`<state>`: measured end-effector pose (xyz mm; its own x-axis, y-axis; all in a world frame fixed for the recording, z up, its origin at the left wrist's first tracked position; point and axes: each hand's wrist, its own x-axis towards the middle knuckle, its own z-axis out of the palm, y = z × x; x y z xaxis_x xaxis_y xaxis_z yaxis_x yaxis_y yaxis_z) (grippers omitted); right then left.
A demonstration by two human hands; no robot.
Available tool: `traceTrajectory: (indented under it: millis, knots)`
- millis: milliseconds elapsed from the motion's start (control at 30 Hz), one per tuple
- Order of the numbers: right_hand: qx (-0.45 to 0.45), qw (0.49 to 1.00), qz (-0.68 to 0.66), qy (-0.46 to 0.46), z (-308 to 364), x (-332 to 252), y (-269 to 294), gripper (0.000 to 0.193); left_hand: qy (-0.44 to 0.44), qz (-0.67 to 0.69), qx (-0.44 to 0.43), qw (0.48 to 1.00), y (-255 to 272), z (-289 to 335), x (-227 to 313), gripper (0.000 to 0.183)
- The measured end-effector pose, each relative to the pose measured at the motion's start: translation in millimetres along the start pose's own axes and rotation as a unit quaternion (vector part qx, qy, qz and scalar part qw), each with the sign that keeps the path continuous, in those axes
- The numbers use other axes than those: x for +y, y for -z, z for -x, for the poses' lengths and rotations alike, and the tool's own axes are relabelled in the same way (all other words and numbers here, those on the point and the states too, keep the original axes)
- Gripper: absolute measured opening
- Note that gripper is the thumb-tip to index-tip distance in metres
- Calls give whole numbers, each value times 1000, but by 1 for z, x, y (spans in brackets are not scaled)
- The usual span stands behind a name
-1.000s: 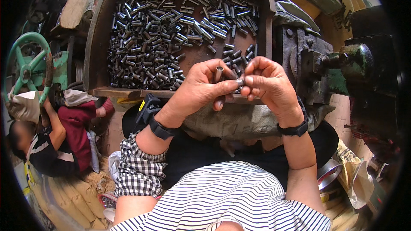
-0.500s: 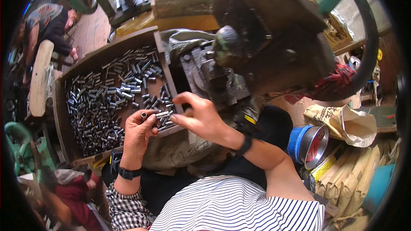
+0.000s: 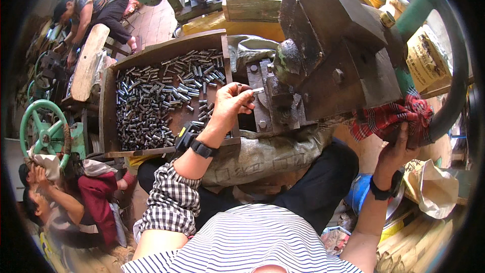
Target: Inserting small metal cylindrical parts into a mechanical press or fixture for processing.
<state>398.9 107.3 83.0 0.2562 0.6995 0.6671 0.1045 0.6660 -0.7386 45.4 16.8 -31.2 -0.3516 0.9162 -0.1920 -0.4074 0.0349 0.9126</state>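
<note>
My left hand (image 3: 233, 102) pinches a small metal tube (image 3: 258, 90) between thumb and fingers. It holds the tube's free end close to the metal die block (image 3: 261, 108) of a hand press; whether they touch I cannot tell. Some fingers curl under, and what else they may hold is hidden. On the right, my right hand (image 3: 399, 146) is closed on a red plaid cloth (image 3: 391, 117) wrapped about the handle at the lower rim of the large wheel (image 3: 457, 65). Beside my left hand, a wooden tray (image 3: 108, 116) holds many short metal tubes (image 3: 146, 126).
The press's dark body (image 3: 343, 71) rises between my hands. Behind it stands another wooden box (image 3: 252, 9) of metal pieces. A co-worker (image 3: 96, 10) bends over at far left; another person (image 3: 60, 207) sits near a green handwheel (image 3: 43, 132). An open sack (image 3: 434, 192) lies at right.
My hands have parted. The left went from the tray's near right corner to the press with a tube; the right moved right and took hold of the cloth-wrapped handle. The view shifted.
</note>
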Motion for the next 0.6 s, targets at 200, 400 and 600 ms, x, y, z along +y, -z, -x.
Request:
traceTrajectory:
  millis: [200, 400, 600]
  knots:
    - [-44, 998, 40, 15, -14, -7, 9, 40, -16, -23, 36, 999, 2, -25, -4, 17]
    - [-265, 758, 481, 351, -95, -53, 54, 43, 17, -33, -6, 999, -6, -38, -7, 17]
    - [-275, 952, 133, 9, -106, -116, -56, 48, 62, 26, -64, 996, 7, -24, -6, 16]
